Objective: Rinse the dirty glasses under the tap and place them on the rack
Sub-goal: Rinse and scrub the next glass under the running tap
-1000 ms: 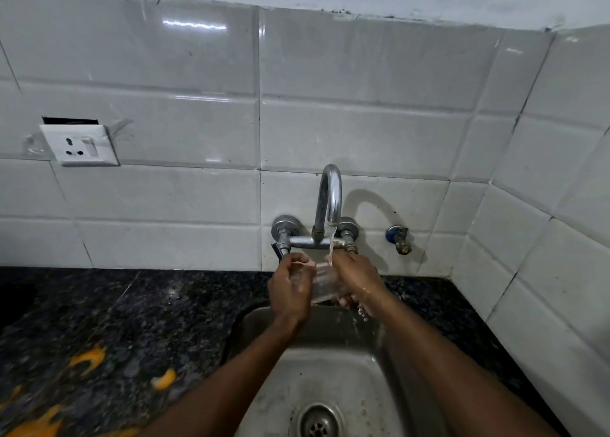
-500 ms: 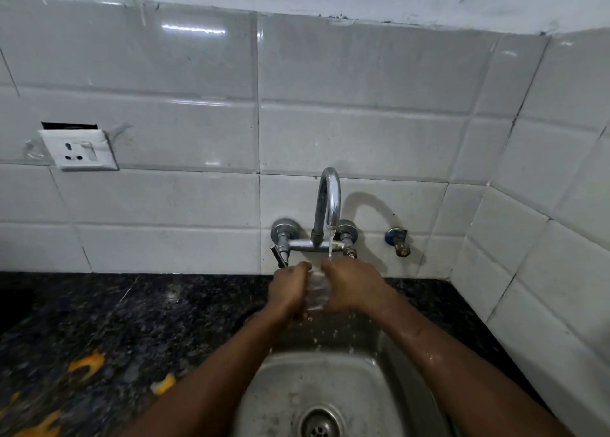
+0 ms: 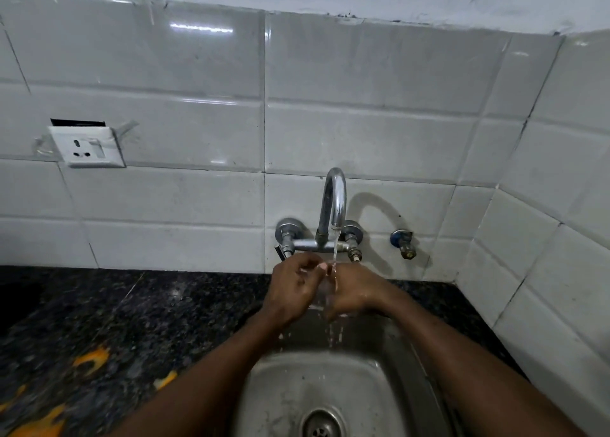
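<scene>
Step in hand: rinse. Rack not in view.

- Glass (image 3: 324,287) is held over the far end of the sink (image 3: 389,364), directly under the tap (image 3: 335,199). It is clear and hard to make out between the two hands.
- Left hand (image 3: 290,291): fingers (image 3: 312,267) curled round the left side of the glass, grasping it.
- Right hand (image 3: 355,293): wrapped round the right side and also gripping. Its fingertips are hidden behind the glass and the water.
- Stream (image 3: 334,248) is thin and falls between the hands. Runoff drips into the basin below.

Doing it well (judgement): turn the glass so the narrow stream reaches the whole wall and the inside, not one strip. Wet glass is slick, so grip it from both sides and keep it low over the basin in case it slips. Tip it out before carrying it off.

Materials:
- Tap is a chrome gooseneck, wall-mounted, with two valves.
- Sink is brushed steel with rounded corners, spotted with droplets. Drain (image 3: 319,425) is at the near edge.
- Surface (image 3: 132,321) is dark speckled stone, glossy, with orange patches at near left.
- Wall is glazed white tile with a socket (image 3: 87,146) at far left.
</scene>
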{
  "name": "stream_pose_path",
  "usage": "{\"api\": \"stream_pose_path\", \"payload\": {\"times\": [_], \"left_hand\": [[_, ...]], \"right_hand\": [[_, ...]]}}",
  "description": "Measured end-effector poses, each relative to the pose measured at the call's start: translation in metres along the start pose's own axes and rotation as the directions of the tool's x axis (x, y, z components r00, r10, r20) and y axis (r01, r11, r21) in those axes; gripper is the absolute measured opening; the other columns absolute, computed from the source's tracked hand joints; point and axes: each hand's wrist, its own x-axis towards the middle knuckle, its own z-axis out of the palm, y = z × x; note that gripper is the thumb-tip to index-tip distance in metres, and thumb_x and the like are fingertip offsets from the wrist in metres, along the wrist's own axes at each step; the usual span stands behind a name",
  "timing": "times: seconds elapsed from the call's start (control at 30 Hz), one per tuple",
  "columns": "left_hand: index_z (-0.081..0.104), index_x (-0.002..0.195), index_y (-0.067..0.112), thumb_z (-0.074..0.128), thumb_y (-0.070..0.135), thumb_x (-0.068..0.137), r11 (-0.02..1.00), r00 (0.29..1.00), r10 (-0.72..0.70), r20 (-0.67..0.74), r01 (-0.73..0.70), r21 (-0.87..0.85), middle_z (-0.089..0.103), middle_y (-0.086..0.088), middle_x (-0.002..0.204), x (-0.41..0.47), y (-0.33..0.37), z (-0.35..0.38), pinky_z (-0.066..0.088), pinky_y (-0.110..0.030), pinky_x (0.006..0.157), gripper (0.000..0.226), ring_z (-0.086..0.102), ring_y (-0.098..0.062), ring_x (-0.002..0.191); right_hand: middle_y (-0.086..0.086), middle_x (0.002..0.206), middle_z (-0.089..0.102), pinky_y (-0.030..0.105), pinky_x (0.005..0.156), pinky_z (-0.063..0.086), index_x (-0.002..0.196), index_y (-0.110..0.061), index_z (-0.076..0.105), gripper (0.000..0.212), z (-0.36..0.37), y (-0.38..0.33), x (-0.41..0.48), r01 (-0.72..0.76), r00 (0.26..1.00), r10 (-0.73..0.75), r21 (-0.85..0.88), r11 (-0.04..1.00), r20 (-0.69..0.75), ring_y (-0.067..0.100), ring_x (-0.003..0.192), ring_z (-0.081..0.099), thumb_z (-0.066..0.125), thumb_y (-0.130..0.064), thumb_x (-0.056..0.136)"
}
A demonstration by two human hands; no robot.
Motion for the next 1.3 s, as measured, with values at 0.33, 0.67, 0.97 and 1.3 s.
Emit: {"api": "stream_pose_path", "payload": {"times": [0.33, 0.67, 0.97, 1.3], "left_hand": [[0.066, 0.084, 0.011, 0.049, 0.031, 0.097, 0.983, 0.987, -0.109, -0.119, 0.125, 0.135, 0.066, 0.002, 0.079, 0.010, 0.009, 0.011, 0.046, -0.018, 0.064, 0.029, 0.059, -0.004, 0.069], [0.061, 0.073, 0.015, 0.039, 0.038, 0.100, 0.904, 0.962, -0.274, 0.002, 0.257, 0.343, 0.068, -0.008, 0.085, 0.024, 0.009, 0.022, 0.042, -0.030, 0.073, 0.042, 0.058, -0.022, 0.078], [0.055, 0.074, 0.016, 0.041, 0.040, 0.095, 0.891, 0.994, -0.105, -0.021, 0.103, 0.441, 0.068, -0.011, 0.083, 0.017, 0.016, 0.022, 0.041, -0.030, 0.067, 0.034, 0.064, -0.028, 0.078], [0.069, 0.083, 0.014, 0.037, 0.050, 0.091, 0.949, 0.974, 0.114, 0.196, -0.165, 0.268, 0.072, -0.010, 0.082, 0.017, 0.002, 0.014, 0.043, -0.029, 0.065, 0.049, 0.065, -0.022, 0.074]], "right_hand": [[0.000, 0.106, 0.069, 0.033, 0.078, 0.058, 0.122, -0.024, 0.055, 0.069, 0.017, -0.001, -0.004, -0.014, 0.983, 0.022, 0.049, 0.999, -0.181, 0.019, 0.092, 0.068, 0.086, -0.029, 0.061], [0.002, 0.119, 0.062, 0.035, 0.085, 0.051, 0.136, -0.016, 0.042, 0.077, 0.037, -0.006, -0.009, -0.064, 0.937, 0.021, -0.110, 0.992, -0.349, 0.022, 0.107, 0.061, 0.078, -0.032, 0.069], [-0.001, 0.106, 0.071, 0.030, 0.082, 0.054, 0.125, -0.022, 0.051, 0.068, 0.035, -0.011, -0.016, -0.092, 0.943, 0.160, 0.233, 0.968, -0.293, 0.020, 0.098, 0.069, 0.082, -0.038, 0.067], [0.003, 0.106, 0.069, 0.037, 0.080, 0.061, 0.147, -0.029, 0.006, 0.118, 0.035, 0.011, -0.009, 0.015, 0.997, 0.037, 0.616, 0.787, -0.071, 0.015, 0.094, 0.070, 0.085, -0.008, 0.062]]}}
